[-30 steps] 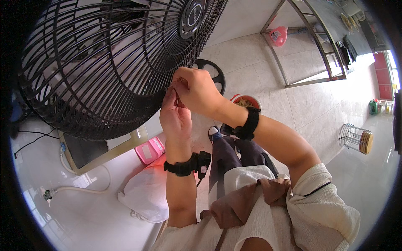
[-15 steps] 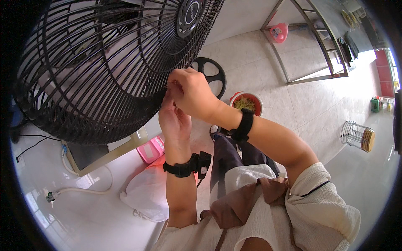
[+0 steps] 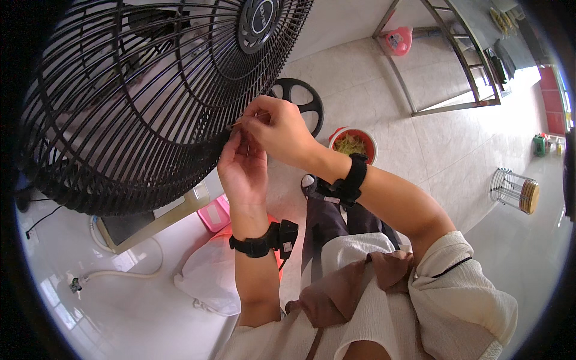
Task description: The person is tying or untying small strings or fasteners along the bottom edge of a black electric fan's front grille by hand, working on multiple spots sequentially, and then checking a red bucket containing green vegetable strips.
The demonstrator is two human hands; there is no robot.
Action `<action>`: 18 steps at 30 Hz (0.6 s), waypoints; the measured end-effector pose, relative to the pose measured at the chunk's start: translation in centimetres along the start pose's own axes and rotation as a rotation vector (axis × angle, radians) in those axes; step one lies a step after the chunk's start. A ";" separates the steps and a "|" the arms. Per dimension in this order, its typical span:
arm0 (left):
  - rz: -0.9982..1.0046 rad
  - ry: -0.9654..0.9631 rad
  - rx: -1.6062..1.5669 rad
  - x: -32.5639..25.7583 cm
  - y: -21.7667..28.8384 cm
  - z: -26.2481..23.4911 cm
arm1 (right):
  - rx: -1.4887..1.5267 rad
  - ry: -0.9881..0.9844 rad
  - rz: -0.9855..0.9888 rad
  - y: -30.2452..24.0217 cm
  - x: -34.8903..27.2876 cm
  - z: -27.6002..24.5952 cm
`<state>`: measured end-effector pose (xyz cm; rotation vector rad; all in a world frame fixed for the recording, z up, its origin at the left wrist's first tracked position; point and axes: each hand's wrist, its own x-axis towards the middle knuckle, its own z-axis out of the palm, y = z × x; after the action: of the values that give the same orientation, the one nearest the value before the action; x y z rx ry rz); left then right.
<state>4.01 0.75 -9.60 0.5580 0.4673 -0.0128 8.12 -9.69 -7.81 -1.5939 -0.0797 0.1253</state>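
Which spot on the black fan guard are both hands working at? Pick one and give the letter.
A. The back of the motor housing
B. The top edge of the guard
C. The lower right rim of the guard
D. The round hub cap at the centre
C: the left hand and right hand meet at the lower right rim of the black fan guard, well below the round hub cap.

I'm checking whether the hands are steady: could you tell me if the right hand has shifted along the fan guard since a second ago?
No. The right hand stays pinched at the same spot on the black fan guard's rim, beside the left hand.
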 end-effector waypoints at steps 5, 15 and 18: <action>-0.011 0.070 -0.030 -0.4 0.1 0.6 | -0.054 0.070 -0.185 -0.2 0.2 0.2; -0.055 0.074 -0.079 -0.8 0.4 1.1 | -0.181 0.082 -0.358 0.6 0.5 1.0; -0.055 0.045 -0.065 -0.9 0.4 0.9 | -0.076 0.051 -0.204 0.0 -0.1 0.7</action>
<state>3.62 0.53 -8.26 0.4819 0.5252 -0.0371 7.91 -8.99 -7.84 -1.6535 -0.2086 -0.0786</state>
